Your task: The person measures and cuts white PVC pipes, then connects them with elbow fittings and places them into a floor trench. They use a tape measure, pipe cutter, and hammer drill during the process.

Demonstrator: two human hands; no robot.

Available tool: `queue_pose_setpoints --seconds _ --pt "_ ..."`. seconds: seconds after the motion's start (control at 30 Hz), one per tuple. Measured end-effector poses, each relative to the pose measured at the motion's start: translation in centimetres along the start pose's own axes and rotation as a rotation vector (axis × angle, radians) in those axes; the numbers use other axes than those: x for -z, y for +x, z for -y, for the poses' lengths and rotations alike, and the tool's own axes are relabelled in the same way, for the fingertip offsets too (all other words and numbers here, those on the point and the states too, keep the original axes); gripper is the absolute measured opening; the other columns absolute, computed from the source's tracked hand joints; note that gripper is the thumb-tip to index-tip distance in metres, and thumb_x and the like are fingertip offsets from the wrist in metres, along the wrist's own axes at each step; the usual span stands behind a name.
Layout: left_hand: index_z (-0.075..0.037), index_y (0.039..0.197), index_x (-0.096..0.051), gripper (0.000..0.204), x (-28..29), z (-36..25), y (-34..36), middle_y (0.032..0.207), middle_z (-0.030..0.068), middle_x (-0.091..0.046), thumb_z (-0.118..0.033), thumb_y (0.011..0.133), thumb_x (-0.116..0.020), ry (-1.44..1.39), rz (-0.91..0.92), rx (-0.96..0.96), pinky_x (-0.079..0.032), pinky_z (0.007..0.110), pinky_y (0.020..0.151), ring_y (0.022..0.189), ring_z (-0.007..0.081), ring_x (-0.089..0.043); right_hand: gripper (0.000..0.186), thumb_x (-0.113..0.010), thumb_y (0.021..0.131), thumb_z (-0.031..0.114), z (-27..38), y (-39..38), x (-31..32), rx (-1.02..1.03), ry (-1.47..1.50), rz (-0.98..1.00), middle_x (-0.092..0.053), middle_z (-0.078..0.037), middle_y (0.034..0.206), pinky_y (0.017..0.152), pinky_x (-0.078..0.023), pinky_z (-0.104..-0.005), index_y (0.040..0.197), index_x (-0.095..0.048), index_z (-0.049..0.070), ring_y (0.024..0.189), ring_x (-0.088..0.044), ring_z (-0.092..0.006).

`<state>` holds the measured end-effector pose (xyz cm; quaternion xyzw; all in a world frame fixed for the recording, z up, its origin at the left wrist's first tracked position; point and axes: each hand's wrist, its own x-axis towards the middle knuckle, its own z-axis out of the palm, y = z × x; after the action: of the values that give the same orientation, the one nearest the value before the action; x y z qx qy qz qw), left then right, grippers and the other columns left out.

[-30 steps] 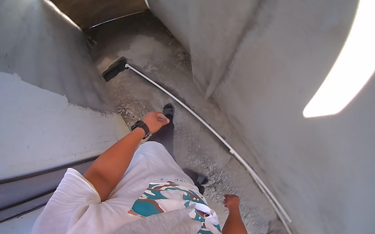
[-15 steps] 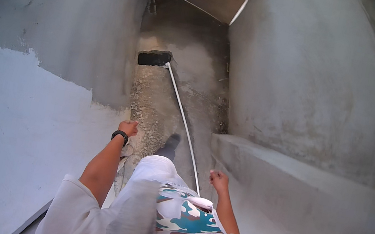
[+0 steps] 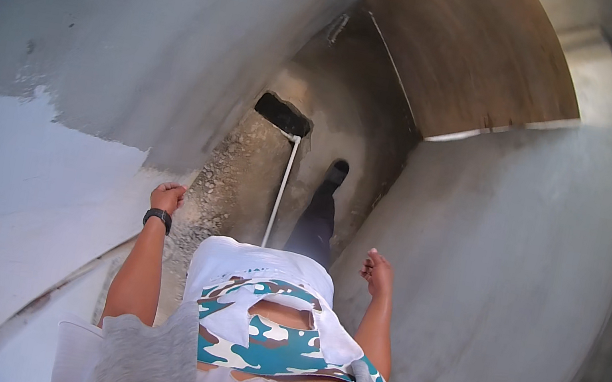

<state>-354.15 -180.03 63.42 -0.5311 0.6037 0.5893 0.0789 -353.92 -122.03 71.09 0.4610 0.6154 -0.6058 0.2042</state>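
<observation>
My left hand [image 3: 168, 198], with a black watch [image 3: 158, 219] on its wrist, hangs in the air in front of the partly white left wall, its fingers loosely curled and nothing seen in them. On the other side of my body, my right hand [image 3: 377, 273] is raised with its fingers curled in, and it holds nothing that I can see. It is nearest the grey wall on the right. Between the two hands and farther off, a white pipe [image 3: 282, 187] runs along the floor to a dark rectangular hole [image 3: 284, 114]. Neither hand touches the pipe.
Smooth grey plaster [image 3: 186, 33] covers the upper left wall, above white paint [image 3: 22, 192]. Rough gravelly ground [image 3: 223, 177] lies beside the pipe. My dark-shod foot [image 3: 338, 169] is forward on the floor. A brown panel [image 3: 474, 57] closes the far end.
My view has turned, so the passage now tilts to the right. One foot has stepped forward beside the pipe. Both hands have swung with my step, still curled.
</observation>
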Motion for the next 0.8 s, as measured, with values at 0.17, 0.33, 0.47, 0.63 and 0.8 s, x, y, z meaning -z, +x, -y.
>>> queue_pose_setpoints --seconds 0.17,0.33,0.47,0.63,0.8 --pt "-0.001 0.100 -0.064 0.024 -17.9 0.2 2.1 0.075 0.0041 -0.066 -0.011 0.081 -0.076 -0.194 -0.188 0.068 -0.051 0.024 0.052 0.061 0.0107 -0.061 0.030 -0.065 0.093 0.033 20.1 21.0 3.7 0.034 -0.202 0.031 -0.058 -0.003 0.071 0.050 -0.046 -0.0288 0.099 -0.063 0.003 0.055 -0.054 -0.0127" --pt "0.000 0.100 -0.066 0.021 -30.5 1.2 -4.5 0.078 0.0046 -0.068 -0.012 0.085 -0.072 -0.201 -0.241 0.221 -0.050 0.024 0.054 0.062 0.0103 -0.061 0.032 -0.069 0.091 0.030 37.3 36.9 3.4 0.145 -0.774 0.205 -0.055 -0.003 0.061 0.048 -0.042 -0.0280 0.098 -0.064 -0.001 0.051 -0.052 -0.0123" --pt "0.000 0.096 -0.068 0.018 -33.5 0.6 -10.7 0.078 0.0054 -0.069 -0.015 0.087 -0.070 0.014 -0.203 0.089 -0.049 0.026 0.054 0.062 0.0109 -0.062 0.029 -0.068 0.091 0.026 48.1 39.7 -0.2 0.297 -1.052 0.182 -0.056 -0.003 0.062 0.046 -0.041 -0.0276 0.094 -0.065 -0.002 0.050 -0.051 -0.0114" --pt "-0.001 0.090 -0.068 0.020 -33.0 -1.2 -14.4 0.076 0.0065 -0.069 -0.021 0.089 -0.070 -0.246 -0.280 0.295 -0.049 0.027 0.055 0.062 0.0119 -0.063 0.026 -0.069 0.090 0.021 52.9 37.9 -7.5 0.371 -0.846 0.306 -0.061 -0.005 0.068 0.044 -0.041 -0.0256 0.097 -0.068 -0.004 0.049 -0.052 -0.0105" --pt "-0.002 0.089 -0.067 0.024 -37.4 4.5 -19.8 0.076 0.0058 -0.069 -0.026 0.092 -0.066 -0.348 -0.290 0.373 -0.049 0.027 0.056 0.063 0.0125 -0.063 0.026 -0.069 0.088 0.016 48.4 38.5 -10.6 0.279 -1.126 0.557 -0.063 -0.005 0.071 0.046 -0.043 -0.0247 0.105 -0.068 -0.003 0.053 -0.055 -0.0096"
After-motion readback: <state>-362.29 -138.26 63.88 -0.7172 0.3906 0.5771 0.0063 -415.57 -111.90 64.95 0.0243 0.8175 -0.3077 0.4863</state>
